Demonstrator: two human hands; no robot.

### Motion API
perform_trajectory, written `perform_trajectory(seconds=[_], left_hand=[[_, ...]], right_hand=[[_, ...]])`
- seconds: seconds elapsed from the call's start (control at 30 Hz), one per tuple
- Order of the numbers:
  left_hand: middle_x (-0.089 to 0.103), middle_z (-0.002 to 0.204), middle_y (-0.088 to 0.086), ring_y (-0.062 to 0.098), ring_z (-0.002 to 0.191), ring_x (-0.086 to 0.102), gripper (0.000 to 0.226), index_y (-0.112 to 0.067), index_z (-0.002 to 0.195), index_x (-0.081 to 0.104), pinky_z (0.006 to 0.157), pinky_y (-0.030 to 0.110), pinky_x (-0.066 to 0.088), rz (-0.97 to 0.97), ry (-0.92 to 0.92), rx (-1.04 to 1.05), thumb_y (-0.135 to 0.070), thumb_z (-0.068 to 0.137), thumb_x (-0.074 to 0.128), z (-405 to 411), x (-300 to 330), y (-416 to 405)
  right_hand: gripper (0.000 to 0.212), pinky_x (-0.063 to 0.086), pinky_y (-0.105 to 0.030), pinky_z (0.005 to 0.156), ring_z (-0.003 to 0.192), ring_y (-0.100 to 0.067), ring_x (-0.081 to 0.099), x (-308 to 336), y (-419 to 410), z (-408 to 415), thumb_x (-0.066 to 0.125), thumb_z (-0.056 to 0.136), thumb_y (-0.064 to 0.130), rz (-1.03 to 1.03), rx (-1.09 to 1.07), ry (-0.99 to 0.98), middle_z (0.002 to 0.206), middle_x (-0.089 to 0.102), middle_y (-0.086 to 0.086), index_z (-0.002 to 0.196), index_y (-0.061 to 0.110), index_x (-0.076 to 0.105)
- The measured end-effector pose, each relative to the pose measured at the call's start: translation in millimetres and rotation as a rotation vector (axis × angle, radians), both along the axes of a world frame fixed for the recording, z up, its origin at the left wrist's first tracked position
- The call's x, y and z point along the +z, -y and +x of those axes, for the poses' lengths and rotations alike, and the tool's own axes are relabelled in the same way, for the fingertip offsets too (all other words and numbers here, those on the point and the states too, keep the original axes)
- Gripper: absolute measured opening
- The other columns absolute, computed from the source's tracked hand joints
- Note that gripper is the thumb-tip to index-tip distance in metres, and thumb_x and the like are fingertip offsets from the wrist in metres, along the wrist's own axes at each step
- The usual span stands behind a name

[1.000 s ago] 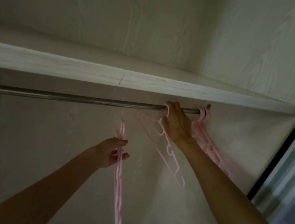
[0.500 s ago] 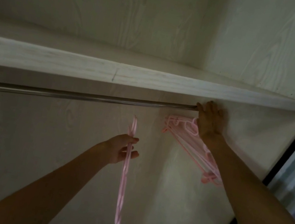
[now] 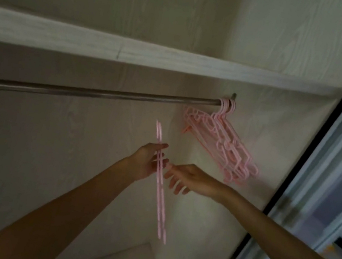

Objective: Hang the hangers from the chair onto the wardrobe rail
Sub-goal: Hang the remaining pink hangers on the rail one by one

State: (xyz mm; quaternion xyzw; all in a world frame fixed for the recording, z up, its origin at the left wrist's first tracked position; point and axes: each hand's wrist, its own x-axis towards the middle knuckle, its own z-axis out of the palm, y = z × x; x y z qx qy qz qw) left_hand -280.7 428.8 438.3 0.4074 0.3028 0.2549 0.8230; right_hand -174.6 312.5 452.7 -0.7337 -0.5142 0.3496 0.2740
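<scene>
Hangers, pink plastic, sit in two lots. Wardrobe rail (image 3: 94, 93), metal, runs under the shelf (image 3: 155, 57) from the left edge of view to the right side wall; most of its length is bare. Hung bunch (image 3: 220, 141) crowds the rail's far right end, hooks tight against the wall bracket, bodies fanned and tilted down to the right. Packed there, likely, to leave the rest of the rail free.

Held hangers (image 3: 160, 179), looks like two or more seen edge-on, hang below the rail and apart from it, hooks up, long ends pointing down. Left hand (image 3: 145, 162) grips them near the top, fingers and thumb curled round the stack, so the hooks stay clear for picking off.

Right hand (image 3: 191, 179) lies just beside the stack, fingers spread and relaxed, holding nothing; fingertips near the held hangers, contact not clear. Judged: about to take one for the rail. Chair not in view.
</scene>
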Motion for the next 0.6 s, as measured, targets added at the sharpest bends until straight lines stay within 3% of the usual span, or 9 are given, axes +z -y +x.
perform_trajectory(seconds=[0.17, 0.33, 0.47, 0.53, 0.6], left_hand=[[0.039, 0.075, 0.004, 0.018, 0.069, 0.047, 0.011, -0.009, 0.084, 0.057, 0.068, 0.024, 0.044, -0.048, 0.075, 0.049, -0.01, 0.094, 0.052, 11.0, -4.4, 20.1], [0.046, 0.083, 0.004, 0.019, 0.079, 0.054, 0.008, -0.009, 0.095, 0.06, 0.071, 0.027, 0.051, 0.016, 0.077, 0.017, -0.015, 0.093, 0.054, 12.6, -6.6, 25.1], [0.048, 0.098, 0.007, 0.023, 0.081, 0.059, 0.02, -0.007, 0.113, 0.052, 0.057, 0.028, 0.059, 0.03, 0.066, 0.037, -0.015, 0.095, 0.052, -1.3, -2.3, 16.7], [0.045, 0.105, 0.01, 0.023, 0.081, 0.06, 0.017, -0.006, 0.11, 0.055, 0.058, 0.027, 0.058, 0.006, 0.07, 0.067, -0.012, 0.095, 0.052, -12.5, -1.7, 9.0], [0.045, 0.106, 0.011, 0.024, 0.082, 0.061, 0.01, -0.006, 0.098, 0.061, 0.061, 0.027, 0.058, -0.019, 0.084, 0.073, -0.009, 0.094, 0.052, -23.6, -1.2, 2.7]], right_hand=[[0.005, 0.048, -0.013, 0.059, 0.064, -0.005, 0.062, -19.8, 20.7, -6.8, 0.064, 0.087, 0.027, 0.096, -0.067, -0.154, 0.076, 0.065, 0.006, 0.086, 0.022, 0.066], [0.003, 0.048, -0.014, 0.057, 0.061, -0.007, 0.061, -24.8, 28.3, -3.5, 0.068, 0.083, 0.016, 0.253, -0.168, -0.143, 0.074, 0.065, 0.006, 0.085, 0.018, 0.067], [0.015, 0.052, -0.029, 0.058, 0.053, -0.012, 0.057, -24.6, 28.9, 8.9, 0.058, 0.09, 0.011, 0.423, -0.356, -0.012, 0.071, 0.061, 0.003, 0.078, 0.021, 0.06], [0.01, 0.049, -0.026, 0.05, 0.045, -0.012, 0.053, -14.9, 26.9, 20.0, 0.053, 0.092, 0.008, 0.489, -0.426, 0.062, 0.069, 0.057, 0.003, 0.09, 0.01, 0.062], [0.013, 0.051, -0.032, 0.053, 0.048, -0.017, 0.053, 1.3, 19.7, 28.8, 0.051, 0.093, 0.01, 0.525, -0.43, 0.184, 0.073, 0.057, 0.001, 0.099, 0.008, 0.062]])
